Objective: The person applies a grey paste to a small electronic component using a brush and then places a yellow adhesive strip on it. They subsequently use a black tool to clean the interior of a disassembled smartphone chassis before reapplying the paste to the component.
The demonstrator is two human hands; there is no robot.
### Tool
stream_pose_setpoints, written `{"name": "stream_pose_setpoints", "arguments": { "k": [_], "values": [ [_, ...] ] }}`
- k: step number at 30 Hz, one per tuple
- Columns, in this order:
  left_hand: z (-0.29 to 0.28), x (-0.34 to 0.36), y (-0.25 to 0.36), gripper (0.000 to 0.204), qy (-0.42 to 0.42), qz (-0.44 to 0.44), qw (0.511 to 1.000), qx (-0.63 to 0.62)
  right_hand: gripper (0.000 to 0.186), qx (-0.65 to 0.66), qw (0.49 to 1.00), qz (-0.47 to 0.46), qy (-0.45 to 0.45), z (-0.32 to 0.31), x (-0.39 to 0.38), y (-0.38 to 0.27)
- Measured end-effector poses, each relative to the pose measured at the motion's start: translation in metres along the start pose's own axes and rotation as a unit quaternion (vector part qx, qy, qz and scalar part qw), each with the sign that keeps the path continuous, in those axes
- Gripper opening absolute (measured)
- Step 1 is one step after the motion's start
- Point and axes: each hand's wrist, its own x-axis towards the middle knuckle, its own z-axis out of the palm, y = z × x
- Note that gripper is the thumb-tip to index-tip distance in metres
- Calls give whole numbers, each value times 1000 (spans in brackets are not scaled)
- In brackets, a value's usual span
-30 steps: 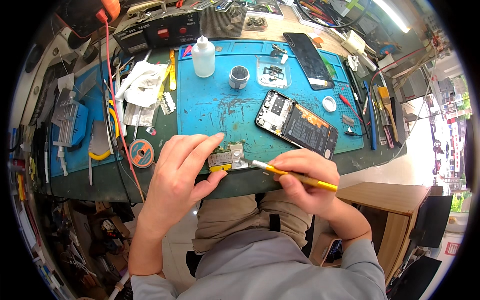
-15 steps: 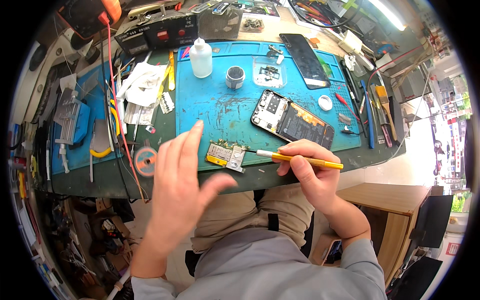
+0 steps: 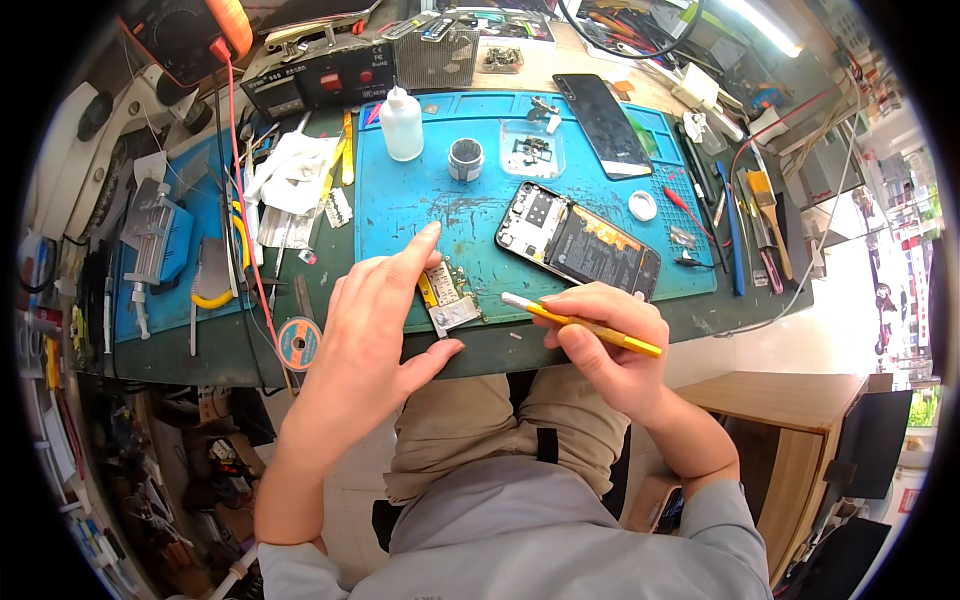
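A small phone circuit board [image 3: 452, 304] with metal shields and a yellow strip lies tilted at the near edge of the blue mat [image 3: 440, 210]. Beside its left edge is my left hand [image 3: 372, 318], fingers stretched and thumb apart; whether a fingertip touches the board I cannot tell. My right hand [image 3: 612, 335] pinches a slim, yellow-handled craft knife [image 3: 590, 328], its silver collar pointing left toward the board. Any blade at the tip is too fine to make out. Beyond the knife rests an opened phone [image 3: 580, 240] with its black battery showing.
On the mat stand a white squeeze bottle [image 3: 401, 125], a small grey jar [image 3: 465, 160], a clear tray of parts [image 3: 532, 149] and a dark phone panel [image 3: 602, 125]. An orange solder-wick spool [image 3: 299, 343] lies left of my hand. Brushes and tools [image 3: 765, 205] line the right side.
The board has turned, its lower end swinging to the left. My left hand has come closer around it. The knife has drawn back from the board and tilts more steeply.
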Motion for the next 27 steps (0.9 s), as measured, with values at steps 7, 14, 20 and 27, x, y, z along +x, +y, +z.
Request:
{"name": "stream_pose_setpoints", "arguments": {
  "k": [7,14,20,27],
  "values": [
    [-8,-4,9,109,-15,-49,998,27,21,-53,995,-84,-29,1,-3,1],
    [-36,-43,10,77,64,-109,975,182,23,-38,995,-94,-13,-1,-5,4],
    [-46,-76,-9,58,79,-159,969,169,23,-22,994,-105,-12,2,-2,4],
    [-24,-55,-6,49,164,-108,956,218,24,-39,995,-96,1,1,-4,5]
  ]
}}
